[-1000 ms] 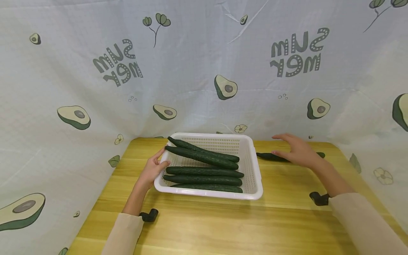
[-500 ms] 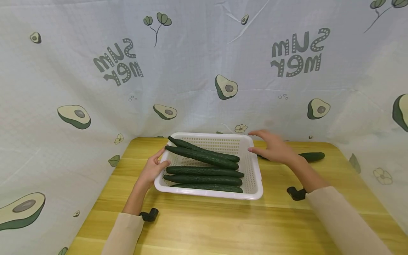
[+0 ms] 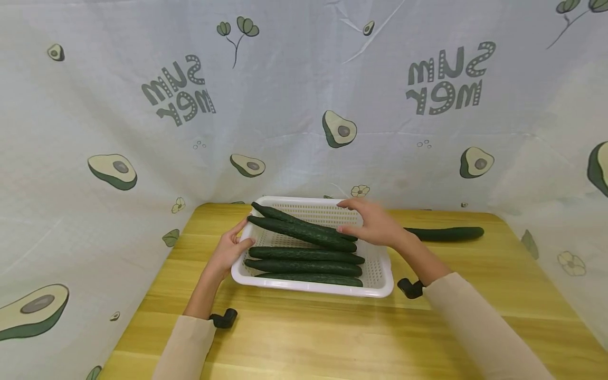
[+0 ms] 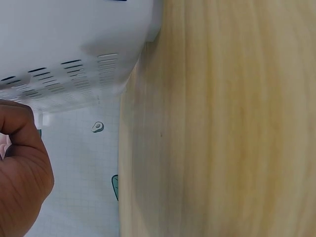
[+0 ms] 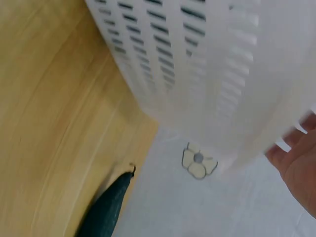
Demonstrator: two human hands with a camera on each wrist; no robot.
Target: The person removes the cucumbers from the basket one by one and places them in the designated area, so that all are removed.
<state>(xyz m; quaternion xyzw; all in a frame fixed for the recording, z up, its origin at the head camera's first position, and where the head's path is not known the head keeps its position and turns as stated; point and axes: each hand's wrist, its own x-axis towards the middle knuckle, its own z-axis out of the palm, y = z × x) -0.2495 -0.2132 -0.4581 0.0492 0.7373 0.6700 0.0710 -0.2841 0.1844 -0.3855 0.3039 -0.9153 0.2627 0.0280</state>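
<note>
A white slotted plastic basket (image 3: 309, 287) stands on the wooden table with several dark green cucumbers (image 3: 304, 267) lying in it. My left hand (image 3: 229, 254) grips the basket's left rim, thumb on the inside; in the left wrist view the hand (image 4: 22, 168) shows curled at the slotted wall. Over the basket's right end reaches my right hand (image 3: 375, 224), thumb and fingers spread apart above the right ends of the upper cucumbers (image 3: 304, 232). Nothing shows between its fingers. One more cucumber (image 3: 448, 234) lies on the table right of the basket, partly hidden by the right wrist.
The wooden table (image 3: 304, 338) runs back to a pale curtain (image 3: 285, 105) printed with avocados and mirrored lettering. The curtain also hangs along both sides. Each wrist carries a small black camera (image 3: 410, 288).
My right hand has moved left, from over the loose cucumber on the table to above the basket's right end. The left hand stays on the rim.
</note>
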